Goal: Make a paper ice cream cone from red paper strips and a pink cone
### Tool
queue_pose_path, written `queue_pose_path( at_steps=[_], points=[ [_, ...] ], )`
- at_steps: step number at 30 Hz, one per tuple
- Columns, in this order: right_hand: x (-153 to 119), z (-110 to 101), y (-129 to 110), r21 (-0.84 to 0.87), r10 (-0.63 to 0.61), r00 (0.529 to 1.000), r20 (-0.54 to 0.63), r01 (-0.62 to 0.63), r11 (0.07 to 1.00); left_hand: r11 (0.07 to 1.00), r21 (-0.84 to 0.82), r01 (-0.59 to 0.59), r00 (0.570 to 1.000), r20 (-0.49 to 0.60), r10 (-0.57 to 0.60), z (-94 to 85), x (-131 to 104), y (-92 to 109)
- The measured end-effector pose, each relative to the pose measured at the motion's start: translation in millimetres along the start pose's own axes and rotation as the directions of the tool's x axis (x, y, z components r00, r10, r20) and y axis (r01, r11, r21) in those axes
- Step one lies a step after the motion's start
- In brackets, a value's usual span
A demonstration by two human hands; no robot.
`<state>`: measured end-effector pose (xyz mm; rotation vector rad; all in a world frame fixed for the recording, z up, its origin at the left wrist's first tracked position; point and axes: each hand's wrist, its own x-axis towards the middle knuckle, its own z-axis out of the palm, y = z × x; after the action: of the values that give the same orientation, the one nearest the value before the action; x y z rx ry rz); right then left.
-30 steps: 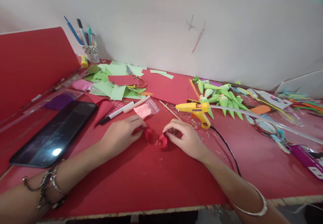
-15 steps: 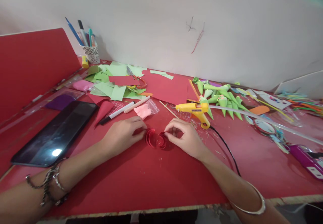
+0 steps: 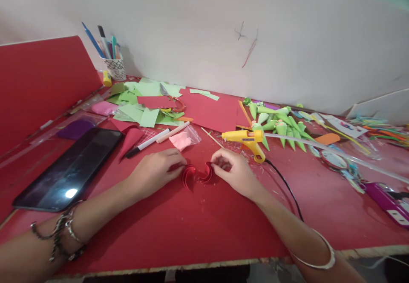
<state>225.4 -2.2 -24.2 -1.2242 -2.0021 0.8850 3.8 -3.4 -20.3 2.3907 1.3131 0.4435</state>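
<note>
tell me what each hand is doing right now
Left hand: closed, pinching one end of the curled red paper strip
Right hand: closed, pinching the other curled end

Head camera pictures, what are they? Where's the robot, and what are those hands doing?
There's no robot here: a person wears one camera on their head, looking forward and down, and it takes every picture. Those are the person's own bare hands. The left hand and right hand pinch curly red paper between them. On the red table lie a big black phone, a yellow glue gun and pointy green cones. A patterned cup holds pens.
</note>
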Motion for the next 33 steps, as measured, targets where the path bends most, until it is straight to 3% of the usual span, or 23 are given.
queue_pose_path(
  at_steps=[9, 14, 17, 19, 22, 26, 29, 33],
  points=[
    [-1, -2, -6, -0.041, -0.165, 0.980, -0.113, 0.162, 0.986, 0.993, -0.121, -0.009, 1.000, 0.009, 0.010, 0.1, 1, 2],
    [-3, -5, -11, -0.214, -0.381, 0.893, -0.238, 0.335, 0.918, 0.984, -0.178, 0.000, 1.000, 0.015, 0.002, -0.3, 1, 3],
    [-7, -6, -13, -0.367, -0.504, 0.832, -0.233, 0.405, 0.837, 0.983, -0.185, -0.003, 1.000, 0.014, 0.006, -1.1, 2, 5],
    [-10, -6, -15, -0.434, -0.525, 0.827, -0.199, 0.406, 0.804, 0.982, -0.191, -0.008, 1.000, 0.015, 0.011, -1.8, 2, 6],
    [-10, -6, -17, -0.411, -0.455, 0.872, -0.182, 0.353, 0.840, 0.981, -0.192, -0.003, 1.000, 0.009, 0.005, -2.7, 1, 7],
    [-6, -3, -15, -0.148, -0.239, 0.952, -0.193, 0.212, 0.966, 0.985, -0.171, 0.025, 1.000, -0.011, -0.028, -2.8, 1, 7],
    [-4, -1, -10, 0.027, -0.069, 0.991, -0.115, 0.073, 0.997, 0.986, -0.154, 0.062, 0.997, -0.028, -0.068, -3.0, 1, 5],
    [-4, 3, -6, 0.144, 0.040, 0.998, 0.043, -0.046, 0.988, 0.988, -0.102, 0.116, 0.989, -0.076, -0.124, -3.7, 0, 6]
  ],
)
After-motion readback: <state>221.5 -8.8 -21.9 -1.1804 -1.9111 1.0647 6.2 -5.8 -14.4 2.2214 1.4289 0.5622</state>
